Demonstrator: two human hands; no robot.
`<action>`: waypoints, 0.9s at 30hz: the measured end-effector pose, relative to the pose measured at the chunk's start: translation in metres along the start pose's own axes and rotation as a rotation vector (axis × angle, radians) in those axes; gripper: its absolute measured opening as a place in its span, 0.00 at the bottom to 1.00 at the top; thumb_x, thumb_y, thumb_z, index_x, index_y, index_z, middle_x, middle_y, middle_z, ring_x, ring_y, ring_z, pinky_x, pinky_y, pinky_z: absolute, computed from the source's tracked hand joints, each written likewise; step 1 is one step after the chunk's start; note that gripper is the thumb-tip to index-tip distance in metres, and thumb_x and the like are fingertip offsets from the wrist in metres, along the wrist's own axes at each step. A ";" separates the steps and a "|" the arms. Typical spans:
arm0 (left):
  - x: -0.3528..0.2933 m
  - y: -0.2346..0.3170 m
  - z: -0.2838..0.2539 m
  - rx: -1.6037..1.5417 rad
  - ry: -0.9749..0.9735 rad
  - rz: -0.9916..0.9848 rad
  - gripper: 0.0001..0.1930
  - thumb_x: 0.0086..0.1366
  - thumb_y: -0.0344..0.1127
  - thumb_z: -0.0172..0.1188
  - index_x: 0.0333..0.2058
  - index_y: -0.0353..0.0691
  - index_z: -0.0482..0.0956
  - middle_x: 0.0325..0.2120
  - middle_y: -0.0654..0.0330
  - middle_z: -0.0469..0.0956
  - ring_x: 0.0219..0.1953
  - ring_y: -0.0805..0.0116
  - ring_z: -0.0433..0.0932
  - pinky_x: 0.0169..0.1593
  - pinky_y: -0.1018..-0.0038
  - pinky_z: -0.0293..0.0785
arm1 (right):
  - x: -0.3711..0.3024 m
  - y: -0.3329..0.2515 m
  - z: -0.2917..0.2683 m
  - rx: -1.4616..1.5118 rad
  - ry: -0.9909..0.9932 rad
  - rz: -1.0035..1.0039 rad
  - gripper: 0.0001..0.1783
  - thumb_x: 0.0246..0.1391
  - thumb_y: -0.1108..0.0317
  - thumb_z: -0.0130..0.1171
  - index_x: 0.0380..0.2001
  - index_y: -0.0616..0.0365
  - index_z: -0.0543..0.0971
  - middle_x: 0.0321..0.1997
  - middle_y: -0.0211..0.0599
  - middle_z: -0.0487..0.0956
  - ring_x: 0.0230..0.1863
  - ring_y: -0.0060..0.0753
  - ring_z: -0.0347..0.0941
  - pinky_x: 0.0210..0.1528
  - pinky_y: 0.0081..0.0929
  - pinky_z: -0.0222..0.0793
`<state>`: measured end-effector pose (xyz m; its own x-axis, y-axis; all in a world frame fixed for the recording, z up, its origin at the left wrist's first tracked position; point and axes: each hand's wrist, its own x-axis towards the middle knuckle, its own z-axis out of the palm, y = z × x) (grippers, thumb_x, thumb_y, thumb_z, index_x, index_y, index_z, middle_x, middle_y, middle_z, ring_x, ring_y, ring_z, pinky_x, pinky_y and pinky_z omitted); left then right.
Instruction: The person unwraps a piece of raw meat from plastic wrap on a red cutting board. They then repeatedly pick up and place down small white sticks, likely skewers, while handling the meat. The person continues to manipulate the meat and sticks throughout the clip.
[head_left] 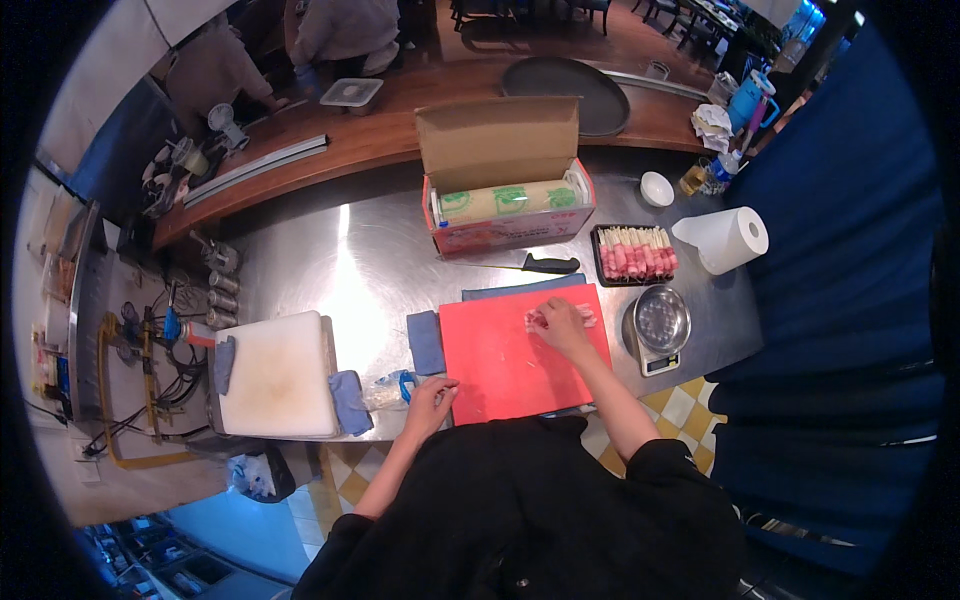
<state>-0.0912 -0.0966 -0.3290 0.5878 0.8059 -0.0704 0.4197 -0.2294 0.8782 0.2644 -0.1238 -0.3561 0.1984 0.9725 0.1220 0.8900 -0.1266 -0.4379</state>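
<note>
A red cutting board (490, 360) lies on the steel counter in front of me. Near its right side my right hand (563, 327) is bent over thin pink-and-white meat slices (588, 316), fingers closed on the meat; the fingertips are partly hidden. My left hand (430, 404) rests at the board's lower left edge, fingers loosely apart, with nothing visible in it. Beside it is a clear plastic bag with a blue part (405, 385). Beyond the board, a black tray (613, 283) holds several rows of meat skewers (637, 255).
A black-handled knife (550, 264) lies before an open box with a wrap roll (507, 225). To the right stand a scale with a steel bowl (661, 325) and a paper towel roll (722, 240). A white cutting board (275, 380) and folded blue cloths (426, 342) lie left.
</note>
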 end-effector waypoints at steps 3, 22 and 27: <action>0.001 -0.001 -0.007 -0.016 0.005 -0.011 0.11 0.67 0.33 0.62 0.43 0.34 0.84 0.35 0.50 0.82 0.35 0.58 0.82 0.41 0.67 0.77 | 0.008 -0.002 0.014 -0.115 -0.008 -0.022 0.14 0.46 0.61 0.72 0.32 0.59 0.82 0.36 0.44 0.79 0.44 0.50 0.78 0.44 0.45 0.75; 0.019 0.000 -0.005 0.031 -0.037 -0.004 0.10 0.67 0.34 0.63 0.42 0.36 0.85 0.34 0.51 0.82 0.34 0.58 0.82 0.38 0.66 0.76 | -0.039 0.091 -0.007 1.279 0.337 0.788 0.05 0.68 0.70 0.55 0.42 0.58 0.76 0.39 0.39 0.82 0.38 0.34 0.82 0.41 0.32 0.82; 0.042 0.013 0.008 0.045 -0.136 0.090 0.11 0.68 0.36 0.62 0.44 0.36 0.84 0.34 0.51 0.83 0.35 0.58 0.82 0.39 0.67 0.76 | -0.053 0.090 -0.038 1.536 0.342 0.828 0.06 0.69 0.67 0.54 0.46 0.54 0.74 0.40 0.34 0.81 0.38 0.30 0.80 0.44 0.32 0.80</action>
<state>-0.0552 -0.0704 -0.3241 0.7110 0.7007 -0.0586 0.3903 -0.3240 0.8618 0.3493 -0.1942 -0.3682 0.5999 0.6497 -0.4669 -0.5855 -0.0412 -0.8096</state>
